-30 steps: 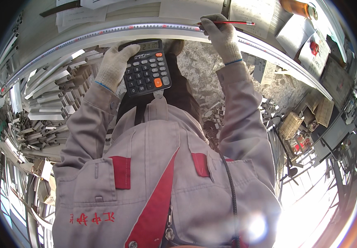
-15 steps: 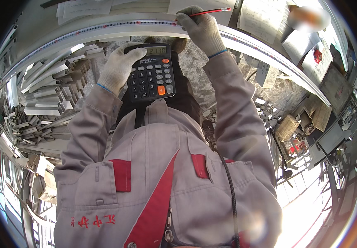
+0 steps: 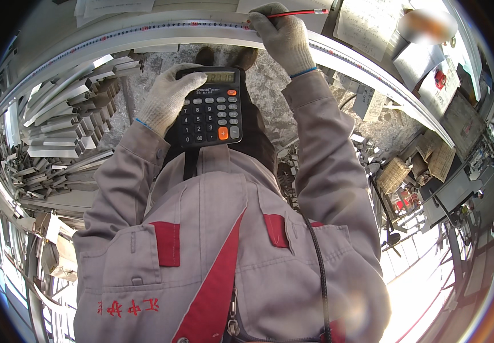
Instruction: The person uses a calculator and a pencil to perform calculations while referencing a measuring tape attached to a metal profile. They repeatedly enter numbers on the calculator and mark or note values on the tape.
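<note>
In a pale knit glove, my left hand (image 3: 168, 98) is closed round the left edge of a black desk calculator (image 3: 212, 108), its thumb lying by the display. The calculator faces up in front of my waist, its grey, black and orange keys showing. My right hand (image 3: 283, 41), gloved alike, pinches a red pencil (image 3: 298, 12) that points left. It rests at a long pale metal profile (image 3: 218, 35), along which a measuring tape (image 3: 161, 27) runs in a curve across the far side. The pencil's tip is near the tape, partly hidden by the fingers.
Several metal offcuts (image 3: 81, 117) are heaped at the left. Written paper sheets (image 3: 367, 26) lie at the far right, with a small red object (image 3: 441, 80) on one. Cardboard boxes (image 3: 394, 174) stand lower right. A black cord (image 3: 318, 257) hangs down my jacket.
The calculator and my left hand have shifted slightly right and nearer me. My right hand, with the pencil, has moved a little farther away. The profile and tape sit slightly higher in view.
</note>
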The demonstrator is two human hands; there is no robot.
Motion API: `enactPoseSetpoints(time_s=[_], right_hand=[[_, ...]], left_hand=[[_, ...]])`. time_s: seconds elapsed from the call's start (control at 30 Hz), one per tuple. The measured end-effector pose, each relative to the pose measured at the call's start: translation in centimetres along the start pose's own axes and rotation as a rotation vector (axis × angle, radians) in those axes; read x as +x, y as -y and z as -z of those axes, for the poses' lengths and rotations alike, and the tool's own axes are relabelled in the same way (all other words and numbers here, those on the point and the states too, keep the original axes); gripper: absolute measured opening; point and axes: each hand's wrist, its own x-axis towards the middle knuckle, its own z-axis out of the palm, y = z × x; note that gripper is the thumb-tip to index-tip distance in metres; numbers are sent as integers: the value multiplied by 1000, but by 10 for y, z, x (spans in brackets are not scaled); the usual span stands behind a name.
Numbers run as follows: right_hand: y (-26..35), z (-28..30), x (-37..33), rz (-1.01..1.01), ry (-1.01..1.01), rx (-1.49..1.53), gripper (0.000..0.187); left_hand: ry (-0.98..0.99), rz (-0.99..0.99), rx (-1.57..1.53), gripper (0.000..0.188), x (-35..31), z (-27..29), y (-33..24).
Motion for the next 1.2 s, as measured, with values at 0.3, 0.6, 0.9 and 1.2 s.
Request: enactPoseSetpoints(time_s=[0.3,0.6,0.9,1.2], right_hand=[[-2,-1,0,13,-19,-35,20],[-1,-5,-1,6,-40,-38,19],[-3,-4,-3,18,-56,-44,21],[-10,-10,-10,-23,-124,81,21]], left_hand=[[-16,-21,1,36,0,4,4],[-43,8,79,38,-1,7,4],[-49,-11,8,37,-5,8,0],[-57,-22,-4,32,-10,11,-1]])
